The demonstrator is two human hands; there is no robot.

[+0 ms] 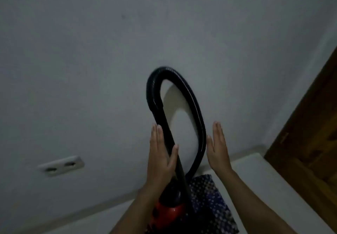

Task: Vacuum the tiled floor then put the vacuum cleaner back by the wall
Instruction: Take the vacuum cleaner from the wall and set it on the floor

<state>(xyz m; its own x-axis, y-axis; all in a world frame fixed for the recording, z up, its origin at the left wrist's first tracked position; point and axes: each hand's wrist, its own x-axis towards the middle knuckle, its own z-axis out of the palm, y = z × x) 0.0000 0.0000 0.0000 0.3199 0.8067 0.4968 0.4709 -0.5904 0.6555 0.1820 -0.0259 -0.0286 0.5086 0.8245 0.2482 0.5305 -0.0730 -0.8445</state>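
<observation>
Standing upright against the wall [91,51]: vacuum cleaner [169,210], red-and-black body low in view, black tube rising from it, hose [198,120] looping over the top and back down. Left hand [160,153] flat and unclenched, fingers straight, thumb resting on the tube. Right hand [218,146] flat too, released, just beside the hose loop, apparently not touching. Dotted dark mat [209,201] on pale floor [264,179] behind the body. Double socket [61,166] low left, wooden door [313,133] right.
</observation>
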